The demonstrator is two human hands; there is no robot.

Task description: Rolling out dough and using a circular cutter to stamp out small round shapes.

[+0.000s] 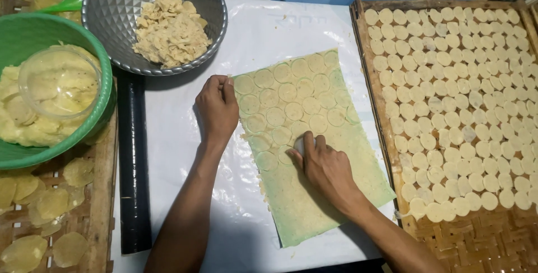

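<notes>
A thin rolled sheet of pale yellow-green dough point(322, 191) lies on white plastic, its upper half marked with several cut circles. My right hand point(322, 163) is closed on a small round cutter point(299, 146) pressed into the sheet near its middle left. My left hand point(216, 107) rests with curled fingers on the plastic, fingertips touching the sheet's upper left corner.
A woven bamboo tray point(482, 239) at the right carries rows of cut dough discs point(465, 99). A grey metal bowl point(109, 4) of dough scraps stands at top, a green basin point(33, 32) of dough at left, a black rolling tube point(132, 161) beside it.
</notes>
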